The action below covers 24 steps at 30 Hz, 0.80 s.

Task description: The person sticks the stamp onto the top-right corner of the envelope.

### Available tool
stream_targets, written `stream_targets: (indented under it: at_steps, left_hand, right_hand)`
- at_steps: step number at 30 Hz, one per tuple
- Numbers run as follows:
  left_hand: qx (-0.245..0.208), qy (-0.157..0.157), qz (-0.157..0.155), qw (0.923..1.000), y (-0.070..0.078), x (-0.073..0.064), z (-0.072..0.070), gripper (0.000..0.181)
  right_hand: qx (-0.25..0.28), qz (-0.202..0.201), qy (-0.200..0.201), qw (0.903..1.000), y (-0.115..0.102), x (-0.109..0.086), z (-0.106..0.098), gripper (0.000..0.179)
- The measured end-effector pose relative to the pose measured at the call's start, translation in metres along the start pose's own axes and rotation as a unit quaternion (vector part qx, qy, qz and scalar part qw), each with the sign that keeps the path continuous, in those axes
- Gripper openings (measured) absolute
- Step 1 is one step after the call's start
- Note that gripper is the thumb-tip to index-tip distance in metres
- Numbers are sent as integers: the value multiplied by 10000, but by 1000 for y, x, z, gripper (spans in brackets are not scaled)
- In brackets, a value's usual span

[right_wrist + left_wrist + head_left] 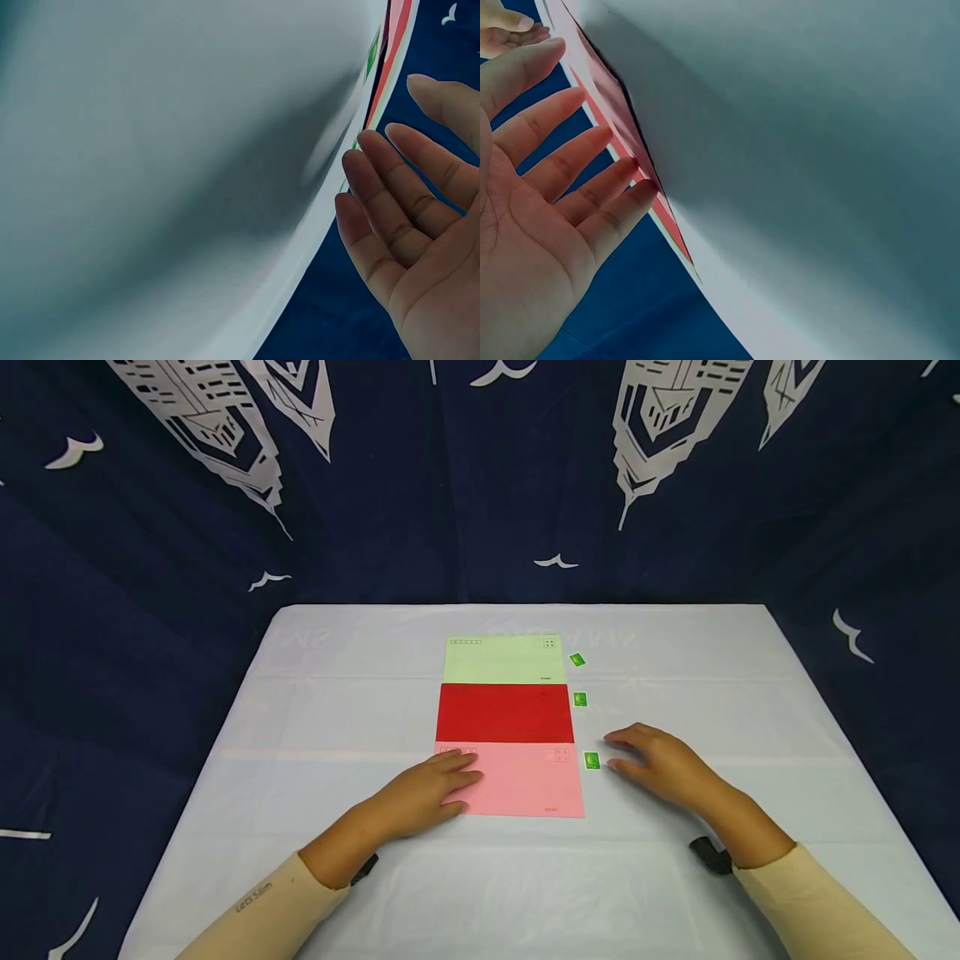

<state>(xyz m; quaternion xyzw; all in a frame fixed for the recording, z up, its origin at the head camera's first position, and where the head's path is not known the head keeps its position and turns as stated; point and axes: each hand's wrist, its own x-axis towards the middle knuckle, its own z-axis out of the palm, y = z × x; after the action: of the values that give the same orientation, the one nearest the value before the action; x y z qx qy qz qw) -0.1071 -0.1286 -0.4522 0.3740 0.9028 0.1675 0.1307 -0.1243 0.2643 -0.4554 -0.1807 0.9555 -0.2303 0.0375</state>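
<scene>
A pink envelope (525, 789), a red envelope (504, 713) and a light green envelope (501, 660) lie in a column on the table, the pink one nearest. My left hand (425, 792) rests on the pink envelope's left side with fingers spread. To the right of the column are three small green stamps, one beside each envelope: a near stamp (592, 761), a middle stamp (581, 699) and a tilted far stamp (577, 659). My right hand (667, 768) holds nothing; its fingertips are just right of the near stamp. The right wrist view shows its relaxed fingers (401, 191).
A white cloth (315, 693) covers the table. Behind and around it hangs a dark blue curtain (375, 527) with white building and bird prints. A black wrist device (710, 856) is on the right forearm, near the cuff.
</scene>
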Motion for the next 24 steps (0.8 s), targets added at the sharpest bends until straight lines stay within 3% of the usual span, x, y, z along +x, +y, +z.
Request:
stream_targets:
  at_steps: [17, 24]
  left_hand:
    - [553, 19, 7, 9985, 4, 4, 2, 49]
    - [473, 31, -63, 9989, 6, 4, 2, 50]
  right_hand:
    - [-11, -260, -205, 9995, 4, 3, 8, 34]
    - [-107, -321, -156, 9993, 2, 6, 10, 34]
